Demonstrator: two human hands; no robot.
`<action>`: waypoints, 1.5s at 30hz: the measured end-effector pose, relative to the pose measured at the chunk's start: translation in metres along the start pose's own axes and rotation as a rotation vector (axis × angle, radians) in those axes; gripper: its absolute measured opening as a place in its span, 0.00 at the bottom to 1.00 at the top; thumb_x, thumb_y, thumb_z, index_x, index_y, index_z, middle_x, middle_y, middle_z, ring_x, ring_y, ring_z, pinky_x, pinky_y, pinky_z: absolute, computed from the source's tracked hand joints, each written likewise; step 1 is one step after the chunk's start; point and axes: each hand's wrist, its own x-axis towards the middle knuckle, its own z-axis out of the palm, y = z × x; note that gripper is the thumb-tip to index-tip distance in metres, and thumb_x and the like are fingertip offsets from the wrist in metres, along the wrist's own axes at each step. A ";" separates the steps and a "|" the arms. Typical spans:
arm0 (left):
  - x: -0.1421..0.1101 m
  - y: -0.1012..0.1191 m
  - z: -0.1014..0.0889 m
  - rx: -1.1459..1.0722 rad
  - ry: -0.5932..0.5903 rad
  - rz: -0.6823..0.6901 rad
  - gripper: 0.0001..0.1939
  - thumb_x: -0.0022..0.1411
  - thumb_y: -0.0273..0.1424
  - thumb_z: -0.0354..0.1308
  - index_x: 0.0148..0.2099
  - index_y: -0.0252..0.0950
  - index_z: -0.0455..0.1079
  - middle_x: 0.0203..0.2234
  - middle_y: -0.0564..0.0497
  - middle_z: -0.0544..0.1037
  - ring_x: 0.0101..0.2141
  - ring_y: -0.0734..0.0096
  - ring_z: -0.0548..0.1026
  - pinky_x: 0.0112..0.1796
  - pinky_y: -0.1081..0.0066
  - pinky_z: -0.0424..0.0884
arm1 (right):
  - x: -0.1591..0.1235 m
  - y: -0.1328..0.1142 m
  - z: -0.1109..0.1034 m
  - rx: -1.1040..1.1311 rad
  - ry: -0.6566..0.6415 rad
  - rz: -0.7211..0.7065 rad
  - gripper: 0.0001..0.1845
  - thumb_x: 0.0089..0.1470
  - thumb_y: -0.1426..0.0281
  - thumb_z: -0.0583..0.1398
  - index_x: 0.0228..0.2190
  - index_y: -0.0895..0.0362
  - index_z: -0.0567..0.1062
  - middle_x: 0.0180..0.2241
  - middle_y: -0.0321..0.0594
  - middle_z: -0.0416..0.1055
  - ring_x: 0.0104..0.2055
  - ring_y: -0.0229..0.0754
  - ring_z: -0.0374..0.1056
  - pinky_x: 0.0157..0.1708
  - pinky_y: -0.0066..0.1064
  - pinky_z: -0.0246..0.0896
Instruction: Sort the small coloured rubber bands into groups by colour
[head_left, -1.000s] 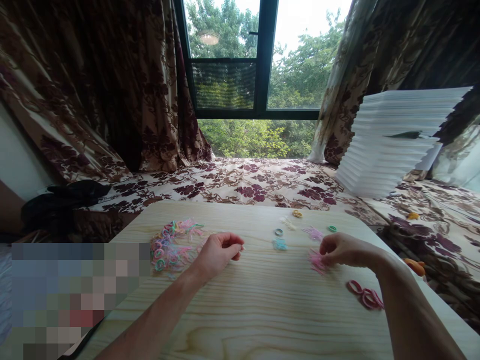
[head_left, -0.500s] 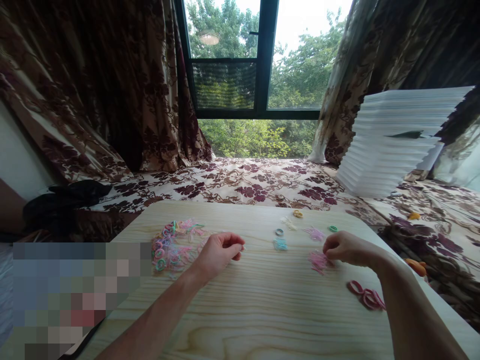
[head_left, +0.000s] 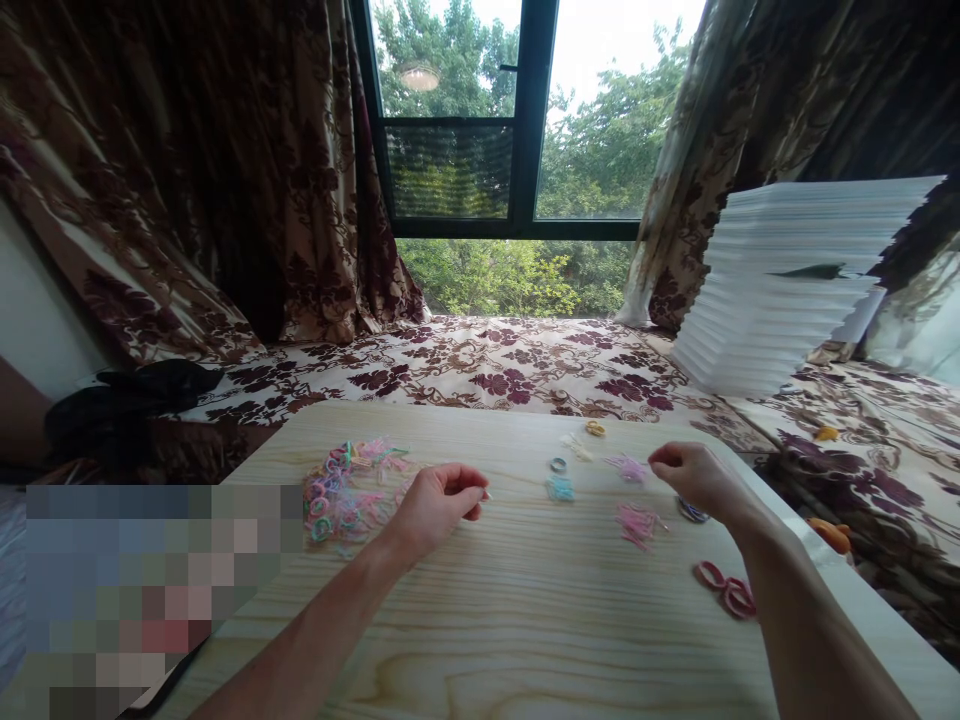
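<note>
My left hand [head_left: 446,500] is closed in a pinch right of a mixed heap of coloured hair elastics [head_left: 346,495]. A tiny pale thing [head_left: 490,495] pokes out at its fingertips, too small to name. My right hand [head_left: 694,475] has its fingers pressed together just right of the lilac elastics [head_left: 628,467]; what they hold, if anything, is hidden. Below it lie the pink elastics [head_left: 637,525], and blue-purple hair ties [head_left: 691,511] show partly under the wrist. Between the hands are light-blue elastics [head_left: 560,488] and a grey-blue hair tie [head_left: 558,465].
Yellow hair ties [head_left: 595,428] and cream elastics [head_left: 577,448] lie at the back of the wooden table [head_left: 465,640]. Dark pink hair ties [head_left: 737,598] rest by my right forearm. A tall white stack [head_left: 780,300] stands back right, on patterned cloth [head_left: 487,365].
My right hand has left the pink elastics and moved away from me, up beside the lilac ones. The blue-purple hair ties now show; the green tie is covered. My left hand stays put.
</note>
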 end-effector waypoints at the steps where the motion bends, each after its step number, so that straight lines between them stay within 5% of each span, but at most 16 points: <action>1: 0.000 0.000 0.000 -0.001 0.002 0.005 0.08 0.47 0.29 0.59 0.31 0.30 0.71 0.22 0.52 0.74 0.21 0.79 0.69 0.27 0.76 0.68 | 0.000 -0.001 0.002 -0.005 0.016 0.001 0.09 0.39 0.69 0.57 0.21 0.55 0.78 0.19 0.39 0.74 0.25 0.41 0.68 0.23 0.27 0.55; 9: -0.001 0.002 0.001 -0.022 0.017 -0.011 0.06 0.47 0.26 0.60 0.30 0.30 0.71 0.21 0.53 0.73 0.21 0.79 0.69 0.26 0.77 0.66 | 0.002 0.000 0.000 0.032 0.088 -0.010 0.14 0.44 0.66 0.55 0.28 0.56 0.79 0.21 0.40 0.75 0.24 0.41 0.68 0.22 0.28 0.56; 13: -0.003 0.007 0.003 -0.042 0.032 -0.030 0.05 0.46 0.24 0.59 0.29 0.29 0.71 0.20 0.53 0.73 0.21 0.80 0.69 0.26 0.77 0.66 | -0.001 -0.026 0.003 0.240 0.096 -0.105 0.17 0.44 0.63 0.55 0.31 0.59 0.78 0.20 0.39 0.73 0.20 0.39 0.65 0.19 0.28 0.55; 20: -0.006 0.015 0.007 -0.117 0.050 -0.068 0.05 0.44 0.21 0.57 0.28 0.29 0.71 0.19 0.53 0.73 0.20 0.80 0.69 0.27 0.77 0.67 | -0.033 -0.104 0.040 0.479 -0.215 -0.316 0.14 0.45 0.62 0.57 0.29 0.57 0.78 0.21 0.38 0.74 0.23 0.38 0.67 0.23 0.27 0.60; 26: -0.006 0.012 0.006 -0.109 0.042 -0.050 0.06 0.43 0.22 0.58 0.29 0.29 0.71 0.19 0.53 0.73 0.21 0.79 0.70 0.28 0.76 0.68 | -0.064 -0.138 0.065 0.553 -0.442 -0.362 0.11 0.45 0.66 0.56 0.26 0.58 0.78 0.19 0.35 0.71 0.22 0.35 0.63 0.21 0.24 0.56; 45: -0.004 0.005 0.005 -0.022 0.039 0.029 0.04 0.45 0.25 0.58 0.28 0.30 0.71 0.18 0.54 0.72 0.22 0.78 0.69 0.28 0.76 0.67 | -0.075 -0.151 0.066 0.597 -0.444 -0.327 0.13 0.46 0.62 0.58 0.23 0.59 0.76 0.19 0.35 0.69 0.22 0.33 0.60 0.20 0.23 0.52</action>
